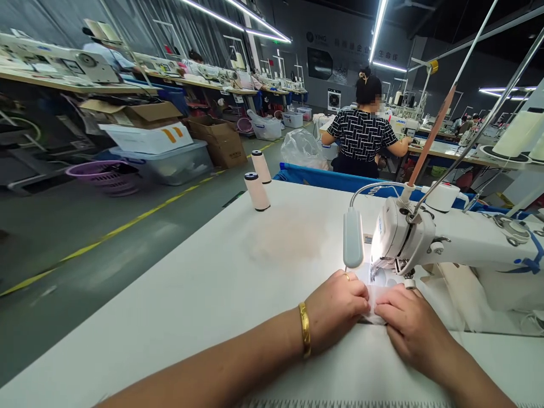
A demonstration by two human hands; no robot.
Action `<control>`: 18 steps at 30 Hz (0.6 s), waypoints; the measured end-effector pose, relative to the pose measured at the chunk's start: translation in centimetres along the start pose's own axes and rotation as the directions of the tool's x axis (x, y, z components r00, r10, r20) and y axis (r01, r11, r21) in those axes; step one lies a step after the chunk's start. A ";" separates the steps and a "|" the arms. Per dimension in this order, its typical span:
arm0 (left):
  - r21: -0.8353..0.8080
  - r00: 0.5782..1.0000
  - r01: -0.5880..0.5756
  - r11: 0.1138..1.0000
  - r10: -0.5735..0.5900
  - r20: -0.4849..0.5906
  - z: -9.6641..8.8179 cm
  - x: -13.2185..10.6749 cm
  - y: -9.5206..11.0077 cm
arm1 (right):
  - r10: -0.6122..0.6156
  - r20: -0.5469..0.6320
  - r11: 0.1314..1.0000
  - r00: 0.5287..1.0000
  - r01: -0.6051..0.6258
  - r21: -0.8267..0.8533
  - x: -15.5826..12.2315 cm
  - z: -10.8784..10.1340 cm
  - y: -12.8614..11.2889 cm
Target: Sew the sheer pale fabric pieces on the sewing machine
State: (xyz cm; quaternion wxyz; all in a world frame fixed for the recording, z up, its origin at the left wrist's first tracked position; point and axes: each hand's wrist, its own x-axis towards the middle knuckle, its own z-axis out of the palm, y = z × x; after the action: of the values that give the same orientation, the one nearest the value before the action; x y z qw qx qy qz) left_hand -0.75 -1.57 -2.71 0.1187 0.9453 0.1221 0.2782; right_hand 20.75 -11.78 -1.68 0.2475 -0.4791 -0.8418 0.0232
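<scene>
Both my hands rest on a small piece of white fabric lying on the white table just in front of the needle of a white sewing machine. My left hand, with a ring and a gold bracelet at the wrist, has its fingers curled and pressed onto the fabric's left side. My right hand presses its fingertips onto the fabric's right side. The machine's lamp lights the spot brightly.
Two pale thread cones stand at the table's far edge. A seated person in a black patterned top works at another machine ahead. Cardboard boxes, plastic bins and a purple basket line the aisle on the left.
</scene>
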 end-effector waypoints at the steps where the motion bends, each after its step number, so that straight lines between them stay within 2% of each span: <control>1: 0.010 1.000 -0.002 1.000 0.002 -0.012 0.1 0.1 -0.2 | -0.001 -0.007 1.000 1.000 0.001 -0.007 0.1 0.0 0.1; 4: 0.040 0.999 -0.010 0.999 0.012 -0.030 0.1 0.5 -0.7 | -0.005 -0.024 0.999 1.000 0.004 -0.032 0.3 0.2 0.3; 8: 0.074 1.000 -0.014 0.997 0.014 0.002 -0.1 0.8 -1.1 | 0.019 -0.017 0.998 1.000 -0.020 -0.051 0.5 0.4 0.5; 12: 0.065 0.996 -0.087 0.994 0.087 0.007 -0.1 0.8 -1.3 | 0.023 0.000 0.996 1.000 -0.023 -0.081 0.5 0.4 0.5; 18: 0.038 0.991 -0.112 0.993 0.109 0.075 -0.1 0.4 -1.4 | 0.003 -0.023 0.993 1.000 -0.006 -0.121 0.2 0.6 0.6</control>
State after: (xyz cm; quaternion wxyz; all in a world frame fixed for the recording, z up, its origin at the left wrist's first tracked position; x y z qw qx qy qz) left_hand -0.68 -0.12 -2.86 0.0875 0.9624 0.0708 0.2473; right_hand 20.90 -11.15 -2.24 0.2273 -0.4955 -0.8377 -0.0329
